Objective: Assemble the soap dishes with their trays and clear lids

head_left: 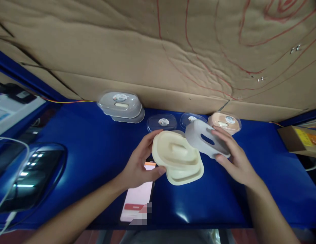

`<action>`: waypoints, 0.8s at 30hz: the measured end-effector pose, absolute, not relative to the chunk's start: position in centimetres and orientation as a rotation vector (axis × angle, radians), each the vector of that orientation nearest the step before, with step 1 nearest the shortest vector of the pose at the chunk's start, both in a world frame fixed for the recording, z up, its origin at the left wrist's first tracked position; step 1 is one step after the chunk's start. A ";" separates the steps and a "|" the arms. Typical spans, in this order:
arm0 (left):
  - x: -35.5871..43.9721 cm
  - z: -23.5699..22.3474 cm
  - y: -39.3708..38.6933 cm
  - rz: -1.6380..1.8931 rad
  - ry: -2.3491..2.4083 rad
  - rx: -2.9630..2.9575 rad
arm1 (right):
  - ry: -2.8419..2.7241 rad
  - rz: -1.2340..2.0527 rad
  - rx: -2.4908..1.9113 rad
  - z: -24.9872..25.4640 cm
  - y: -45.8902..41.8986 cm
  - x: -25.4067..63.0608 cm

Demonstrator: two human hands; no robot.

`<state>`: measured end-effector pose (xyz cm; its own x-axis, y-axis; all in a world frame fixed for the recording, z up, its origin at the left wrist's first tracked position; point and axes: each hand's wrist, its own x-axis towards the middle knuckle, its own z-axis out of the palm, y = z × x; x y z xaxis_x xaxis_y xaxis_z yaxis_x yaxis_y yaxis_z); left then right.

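My left hand (138,162) grips the left edge of a cream plastic container stack (177,157), held tilted above the blue table (91,149). My right hand (233,157) holds a grey lid-shaped piece (205,137) with an oval slot, its edge close to the cream stack's upper right side. Both hands hover above the table's middle. A phone (138,196) with a lit pink screen lies flat under my left hand.
At the back stand a grey lidded container (121,105), two clear lids (161,122) and a peach lidded container (225,122) against a cardboard wall (173,51). A black device (30,176) with cables sits left, a cardboard box (300,139) right.
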<state>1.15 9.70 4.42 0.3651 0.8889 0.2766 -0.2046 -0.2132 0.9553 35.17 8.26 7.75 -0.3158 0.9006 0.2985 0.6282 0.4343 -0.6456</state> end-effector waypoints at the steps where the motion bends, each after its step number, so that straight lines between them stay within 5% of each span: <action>1: 1.1 4.3 9.8 1.162 0.679 1.424 | -2.064 0.562 -1.336 7.9 8.7 36.3; 9: 1.1 4.0 10.0 1.152 0.708 1.435 | -2.133 0.724 -1.445 6.3 10.4 39.5; 24: 1.3 4.2 9.6 1.051 0.725 1.505 | -2.206 0.521 -1.378 5.5 10.3 37.5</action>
